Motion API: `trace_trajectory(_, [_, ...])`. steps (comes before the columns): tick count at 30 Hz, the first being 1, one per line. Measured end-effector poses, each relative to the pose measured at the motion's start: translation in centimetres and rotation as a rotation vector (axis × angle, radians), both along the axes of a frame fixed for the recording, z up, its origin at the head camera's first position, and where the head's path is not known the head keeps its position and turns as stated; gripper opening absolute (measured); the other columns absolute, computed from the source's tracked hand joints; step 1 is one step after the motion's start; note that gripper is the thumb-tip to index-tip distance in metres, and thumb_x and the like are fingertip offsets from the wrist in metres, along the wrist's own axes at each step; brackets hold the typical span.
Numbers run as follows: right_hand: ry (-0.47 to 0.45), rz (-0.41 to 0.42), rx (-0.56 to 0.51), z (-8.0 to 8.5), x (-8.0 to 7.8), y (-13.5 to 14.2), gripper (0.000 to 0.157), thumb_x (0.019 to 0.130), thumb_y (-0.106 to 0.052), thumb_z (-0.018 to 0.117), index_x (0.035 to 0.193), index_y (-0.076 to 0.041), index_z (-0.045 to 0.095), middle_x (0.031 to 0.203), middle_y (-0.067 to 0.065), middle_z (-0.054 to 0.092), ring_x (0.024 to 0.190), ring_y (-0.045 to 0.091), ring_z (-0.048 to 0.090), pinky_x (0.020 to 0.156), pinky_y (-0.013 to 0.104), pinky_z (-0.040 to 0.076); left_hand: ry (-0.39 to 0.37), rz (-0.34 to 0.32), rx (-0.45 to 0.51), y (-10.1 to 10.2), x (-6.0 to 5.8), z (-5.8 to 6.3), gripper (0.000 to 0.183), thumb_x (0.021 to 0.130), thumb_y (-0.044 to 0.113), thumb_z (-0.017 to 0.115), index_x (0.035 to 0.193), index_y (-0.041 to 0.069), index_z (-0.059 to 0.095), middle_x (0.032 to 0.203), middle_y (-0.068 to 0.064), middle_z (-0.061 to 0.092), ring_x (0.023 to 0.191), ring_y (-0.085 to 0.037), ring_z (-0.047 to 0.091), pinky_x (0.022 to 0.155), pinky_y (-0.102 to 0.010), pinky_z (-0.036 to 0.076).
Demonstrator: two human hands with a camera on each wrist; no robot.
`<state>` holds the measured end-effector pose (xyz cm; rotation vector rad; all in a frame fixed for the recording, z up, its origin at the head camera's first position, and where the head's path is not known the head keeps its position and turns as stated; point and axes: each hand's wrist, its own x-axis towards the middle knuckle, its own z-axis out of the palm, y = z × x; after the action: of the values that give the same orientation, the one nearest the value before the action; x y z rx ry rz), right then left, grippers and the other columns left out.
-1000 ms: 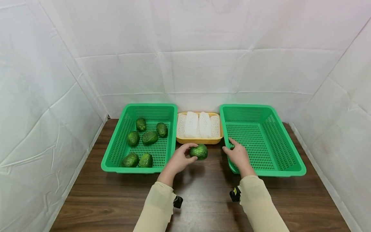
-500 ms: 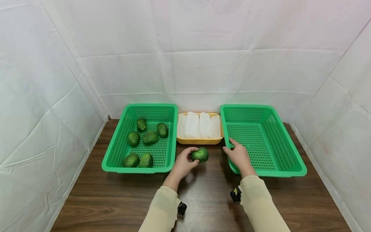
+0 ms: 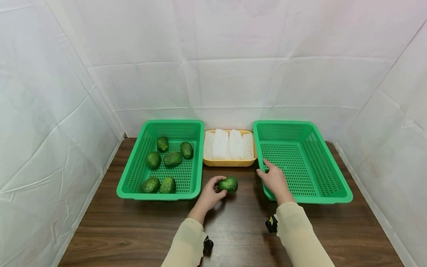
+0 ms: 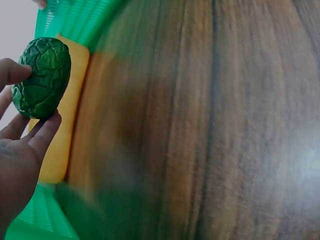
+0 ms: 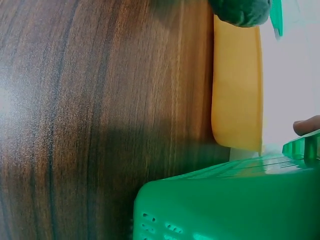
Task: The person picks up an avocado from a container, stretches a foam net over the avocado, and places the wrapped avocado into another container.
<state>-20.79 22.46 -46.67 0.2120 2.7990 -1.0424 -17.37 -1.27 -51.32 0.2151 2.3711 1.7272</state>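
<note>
My left hand (image 3: 209, 193) holds a wrinkled dark green avocado (image 3: 228, 184) between thumb and fingers, just above the table's middle. In the left wrist view, the thumb lies on one side of the avocado (image 4: 44, 75) and fingertips support its lower end. My right hand (image 3: 274, 178) rests at the left rim of the right green basket (image 3: 337, 178), thumb and forefinger pointing left over it. Only one fingertip of that hand (image 5: 307, 125) shows above the rim in the right wrist view. Several similar avocados (image 3: 172, 158) lie in the left green basket (image 3: 133, 163).
Between the baskets, by the back wall, stands a yellow tray (image 3: 230, 162) with white foam net sleeves (image 3: 220, 144). Brown wood-grain table (image 3: 240, 222) lies in front. White sheeting (image 3: 233, 81) encloses the back and both sides.
My left hand, with the avocado in it, has come lower and nearer to the front edge, after a small shift right. The right hand has stayed in place.
</note>
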Motion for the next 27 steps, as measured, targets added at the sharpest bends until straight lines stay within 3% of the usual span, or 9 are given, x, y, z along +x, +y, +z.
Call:
trace_trajectory(15, [0.018, -0.006, 0.031, -0.4, 0.0, -0.1, 0.06, 0.094, -0.032, 0.052, 0.146, -0.01, 0.03, 0.061, 0.006, 0.05, 0.05, 0.018, 0.044, 0.05, 0.033, 0.038, -0.02, -0.022, 0.044, -0.5, -0.1, -1.2, 0.04, 0.087, 0.005, 0.062, 0.126, 0.011, 0.052, 0.133, -0.017, 0.042, 0.12, -0.035, 0.043, 0.096, -0.048, 0.038])
trace_trajectory(18, [0.014, -0.014, 0.023, -0.4, 0.0, -0.2, 0.06, 0.094, -0.032, 0.051, 0.146, -0.011, 0.029, 0.059, 0.006, 0.049, 0.049, 0.017, 0.043, 0.05, 0.033, 0.038, -0.021, -0.028, 0.059, -0.6, 0.0, -0.7, 0.04, 0.087, 0.003, 0.061, 0.127, 0.007, 0.052, 0.132, -0.019, 0.043, 0.119, -0.036, 0.044, 0.096, -0.049, 0.038])
trace_trajectory(24, [0.01, -0.018, 0.008, -0.4, 0.1, -0.2, 0.061, 0.094, -0.033, 0.052, 0.146, -0.011, 0.029, 0.056, 0.005, 0.048, 0.046, 0.016, 0.041, 0.048, 0.033, 0.038, -0.026, -0.053, 0.113, -0.8, 0.8, 1.4, 0.041, 0.086, -0.006, 0.057, 0.126, -0.005, 0.048, 0.128, -0.027, 0.042, 0.115, -0.043, 0.044, 0.094, -0.054, 0.037])
trace_trajectory(27, [0.016, -0.018, 0.006, -0.3, 0.2, -0.3, 0.061, 0.094, -0.032, 0.053, 0.146, -0.011, 0.029, 0.057, 0.005, 0.049, 0.046, 0.016, 0.041, 0.049, 0.033, 0.038, -0.025, -0.057, 0.094, -0.8, 0.7, 0.9, 0.041, 0.086, -0.006, 0.058, 0.127, -0.004, 0.048, 0.129, -0.026, 0.042, 0.116, -0.042, 0.044, 0.093, -0.053, 0.039])
